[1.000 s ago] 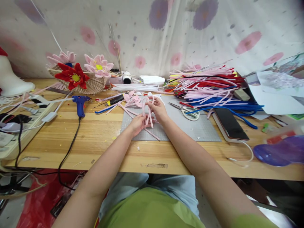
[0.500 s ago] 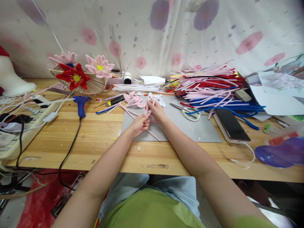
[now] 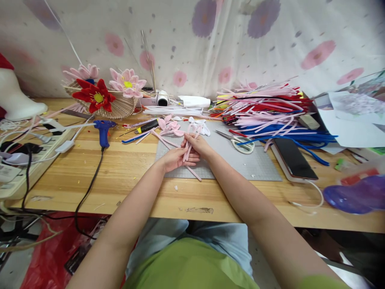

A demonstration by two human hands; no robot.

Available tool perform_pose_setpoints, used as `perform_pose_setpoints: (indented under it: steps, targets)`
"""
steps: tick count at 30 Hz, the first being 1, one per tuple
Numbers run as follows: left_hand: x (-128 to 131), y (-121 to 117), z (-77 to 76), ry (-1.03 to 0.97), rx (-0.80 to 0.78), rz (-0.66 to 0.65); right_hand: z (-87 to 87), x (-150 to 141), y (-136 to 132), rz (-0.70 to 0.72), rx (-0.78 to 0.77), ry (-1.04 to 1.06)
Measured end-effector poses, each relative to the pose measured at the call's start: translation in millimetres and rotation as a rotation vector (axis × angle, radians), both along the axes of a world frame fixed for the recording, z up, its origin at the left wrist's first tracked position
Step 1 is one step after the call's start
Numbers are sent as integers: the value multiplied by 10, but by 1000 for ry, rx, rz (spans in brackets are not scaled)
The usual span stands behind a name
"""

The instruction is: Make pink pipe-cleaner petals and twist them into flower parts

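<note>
My right hand (image 3: 199,145) is closed in a pinch on a pink pipe cleaner (image 3: 187,153) bent into a loop above the fingertips. Close beside it, my left hand (image 3: 176,159) has its thumb pressed on the pipe cleaner's lower strands, its other fingers extended beneath. Both hands are over the grey cutting mat (image 3: 261,166). Just beyond them lie pink pipe-cleaner petals (image 3: 169,126) and white looped pieces (image 3: 203,127). Another pink strand (image 3: 194,174) lies on the mat below my left hand.
Scissors (image 3: 242,145) rest on the mat to the right, near a large pile of pipe cleaners (image 3: 261,104) and a phone (image 3: 294,158). To the left are a blue glue gun (image 3: 104,132), a power strip (image 3: 36,168) and finished flowers (image 3: 98,97).
My left hand's fingers have uncurled and now stretch out under the pink strands. My right hand has shifted slightly down, still pinching the loop. The view has moved slightly.
</note>
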State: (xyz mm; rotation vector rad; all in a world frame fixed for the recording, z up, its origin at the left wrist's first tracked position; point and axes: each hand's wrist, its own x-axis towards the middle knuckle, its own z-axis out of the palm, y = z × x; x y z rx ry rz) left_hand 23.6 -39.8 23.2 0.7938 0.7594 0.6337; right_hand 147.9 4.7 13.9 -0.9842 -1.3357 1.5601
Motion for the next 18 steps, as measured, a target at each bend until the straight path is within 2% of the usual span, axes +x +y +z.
perform_pose_setpoints:
  steps: [4,11,14,18]
  targets:
    - [-42,-14,17,16,30,-38,-2,9,8,19,18,-45]
    - [-52,20,-48,20,61,5,49,20,-28,57,144,-82]
    - [-53,23,-36,52,58,9,50,13,-36,91,106,-52]
    - [-63,-6,42,63,34,-60,62,21,-41,129,61,-44]
